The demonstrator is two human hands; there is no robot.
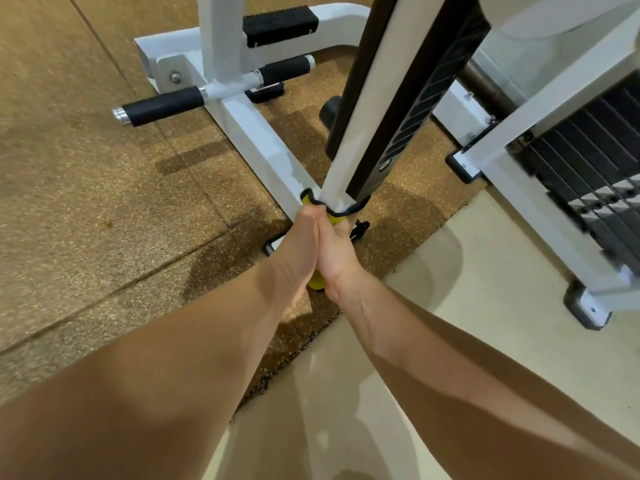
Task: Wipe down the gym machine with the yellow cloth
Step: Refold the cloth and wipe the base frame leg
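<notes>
Speckled brown rubber matting (86, 185) is covering the floor on the left and giving way to smooth cream flooring (485, 271) on the right, with the white-framed gym machine (249, 133) standing across both. A white upright post (377, 98) of the machine is running down from the top of the view toward the person, and a black perforated guard (426, 91) is lying along its right side.

The yellow cloth (335, 219), edged with a black hem, is wrapping round the lower end of this post, and a fold of it is showing below the palms. The left hand (299, 244) and the right hand (341, 252) are pressing together heel to heel, both curling round the cloth with the post inside it. The fingertips are hiding on the far side, so the tightness of the grip cannot be told.

The cloth is looking soft, light and limp, so it is likely moulding to the post's flat faces and sliding easily over the smooth paint, though it may bunch or slip loose. Holding it as a sleeve, with the loose ends trapped under the palms, is probably the surest grip. Two black-gripped handles (162, 105) and a weight stack (606, 150) are sitting well apart from the hands.
</notes>
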